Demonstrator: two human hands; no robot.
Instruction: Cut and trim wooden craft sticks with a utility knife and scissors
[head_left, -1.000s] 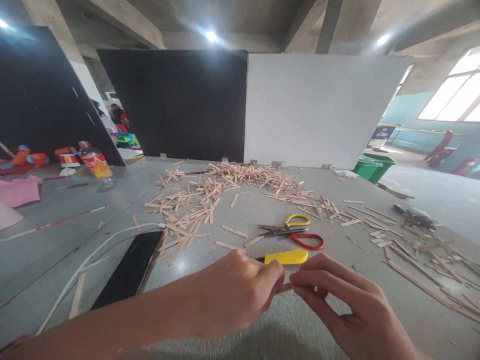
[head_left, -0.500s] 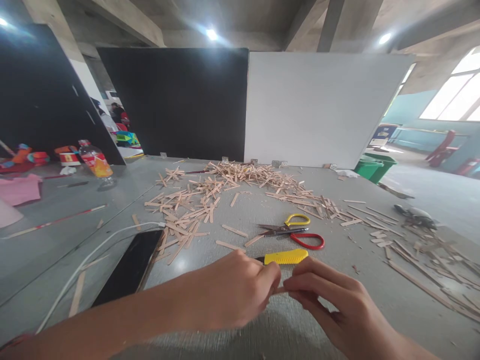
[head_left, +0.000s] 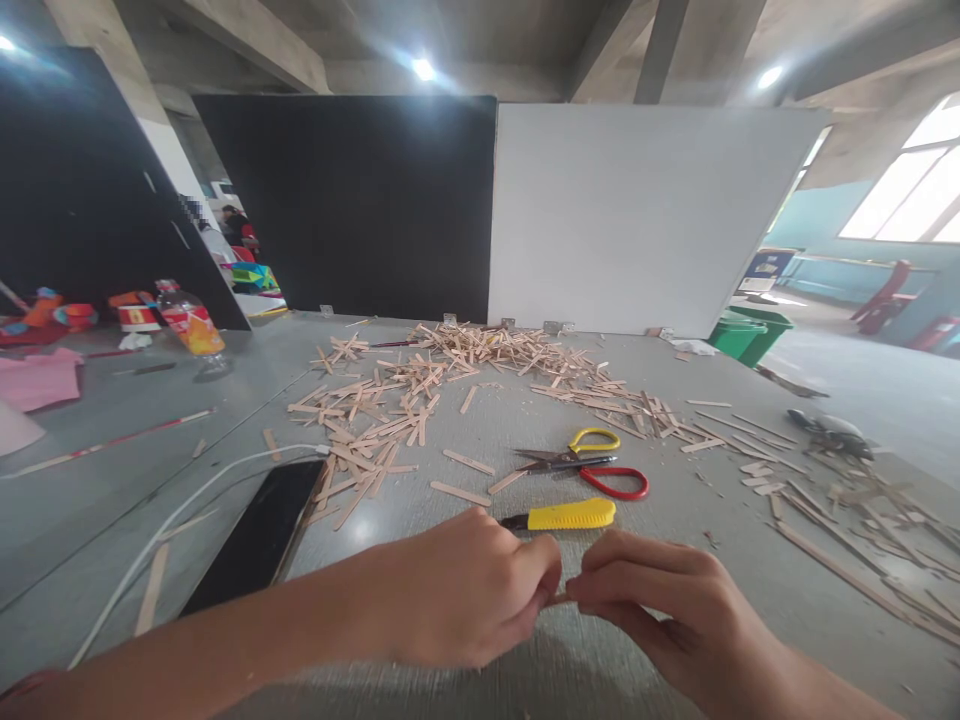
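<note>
Between my two hands runs a short wooden stick (head_left: pixel 557 600), mostly covered by my fingers. My left hand (head_left: pixel 480 590) is closed on its left end, thumb and fingers pressed together. A pinch of my right hand's (head_left: pixel 660 600) thumb and fingertips grips the other end. Just beyond the hands lies a yellow utility knife (head_left: pixel 571 515), its dark front end pointing left. Farther back are scissors (head_left: pixel 559 460) with one yellow and one red handle, and a dark pen-like tool lies across them. A few loose wooden sticks (head_left: pixel 461 494) lie left of the scissors.
A heap of wooden sticks (head_left: pixel 510 350) spreads across the table's back. Left are a phone (head_left: pixel 259 535) with a white cable (head_left: pixel 187 498) and a drink bottle (head_left: pixel 191 325). Cut strips (head_left: pixel 832 560) lie right. Black (head_left: pixel 360 210) and white (head_left: pixel 645 220) panels stand behind.
Both hands keep hold of the stick; its visible part has dipped slightly and tilted. The right fingers have shifted a little lower. The knife and scissors stay put.
</note>
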